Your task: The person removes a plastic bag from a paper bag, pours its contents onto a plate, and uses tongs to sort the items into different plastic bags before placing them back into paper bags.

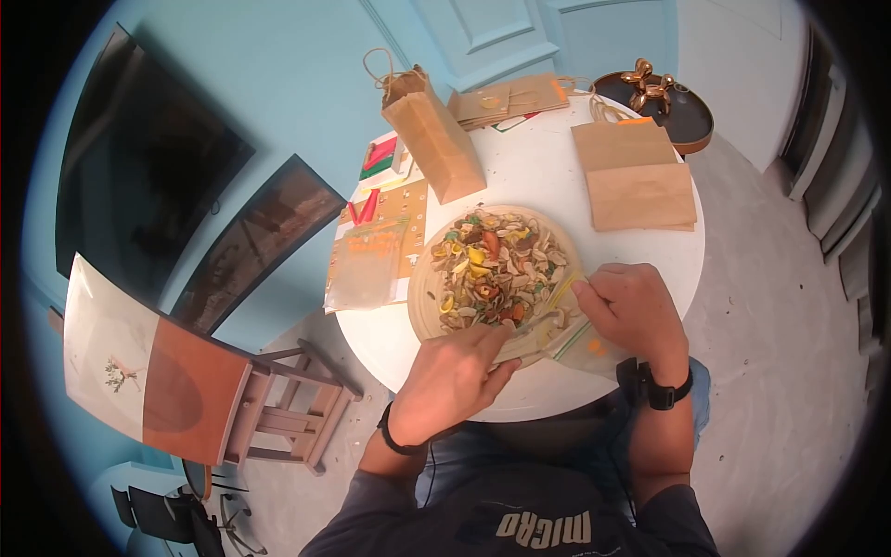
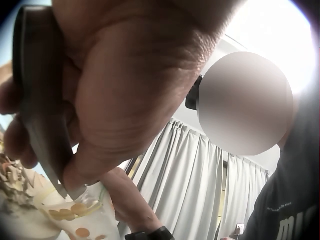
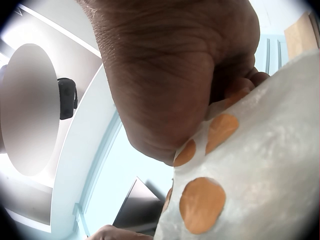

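A round tray (image 1: 422,302) holds a heap of dried mixed pieces (image 1: 497,265), brown, yellow, red and green. My left hand (image 1: 450,379), large in the left wrist view (image 2: 135,90), grips metal tongs (image 2: 42,105) whose tips are at the mouth of a clear zip bag (image 1: 589,351). The bag (image 2: 85,217) has orange dots and hangs at the tray's near right edge. My right hand (image 1: 636,306) pinches the bag's upper edge; in the right wrist view the hand (image 3: 170,75) is above the bag (image 3: 265,160), its fingertips partly hidden.
On the white round table (image 1: 543,404) stand a brown paper bag (image 1: 432,139) and flat paper bags (image 1: 640,176). A flat clear bag (image 1: 367,269) lies left of the tray. A wooden chair (image 1: 288,408) is at left; a dark side table (image 1: 691,121) stands behind.
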`<state>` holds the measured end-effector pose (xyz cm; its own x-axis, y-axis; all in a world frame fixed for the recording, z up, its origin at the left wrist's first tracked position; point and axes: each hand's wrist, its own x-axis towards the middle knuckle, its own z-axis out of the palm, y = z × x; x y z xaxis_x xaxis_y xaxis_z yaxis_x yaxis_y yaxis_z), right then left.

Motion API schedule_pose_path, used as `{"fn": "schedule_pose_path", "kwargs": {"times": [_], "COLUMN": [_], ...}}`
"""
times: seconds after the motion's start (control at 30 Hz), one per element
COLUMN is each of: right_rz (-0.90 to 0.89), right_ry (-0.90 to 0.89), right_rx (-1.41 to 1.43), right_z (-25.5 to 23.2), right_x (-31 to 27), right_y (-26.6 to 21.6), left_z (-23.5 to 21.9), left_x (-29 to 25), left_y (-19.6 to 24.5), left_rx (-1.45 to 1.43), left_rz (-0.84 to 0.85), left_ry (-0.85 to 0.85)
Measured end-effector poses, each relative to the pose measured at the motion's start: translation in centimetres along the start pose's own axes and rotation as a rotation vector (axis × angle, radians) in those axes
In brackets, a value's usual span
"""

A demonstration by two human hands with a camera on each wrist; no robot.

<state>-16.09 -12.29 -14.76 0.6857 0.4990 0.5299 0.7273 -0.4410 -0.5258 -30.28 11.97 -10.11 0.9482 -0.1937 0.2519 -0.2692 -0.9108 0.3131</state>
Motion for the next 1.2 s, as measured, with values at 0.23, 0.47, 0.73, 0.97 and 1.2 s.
{"fn": "schedule_pose_path", "kwargs": {"times": [0.23, 0.47, 0.73, 0.97, 1.2], "right_rz": [-0.005, 0.0, -0.002, -0.001, -0.002], "right_ry": [0.008, -0.003, -0.009, -0.016, -0.016], "right_rx": [-0.008, 0.005, 0.008, 0.009, 0.008], "right_z": [-0.2, 0.1, 0.3, 0.4, 0.3], "right_x": [-0.2, -0.3, 0.0, 0.0, 0.1], "right_y": [0.0, -0.3, -0.3, -0.2, -0.3], "left_z": [-0.4, 0.3, 1.4, 1.1, 0.0], "left_x": [-3.0, -4.5, -4.1, -4.1, -2.2], "left_y": [-4.7, -7.8, -9.0, -8.9, -4.3], "left_rx": [0.249, 0.395, 0.408, 0.385, 0.202], "left_rz": [-0.339, -0.485, -0.395, -0.421, -0.273], "left_ry": [0.075, 0.043, 0.074, 0.093, 0.167]}}
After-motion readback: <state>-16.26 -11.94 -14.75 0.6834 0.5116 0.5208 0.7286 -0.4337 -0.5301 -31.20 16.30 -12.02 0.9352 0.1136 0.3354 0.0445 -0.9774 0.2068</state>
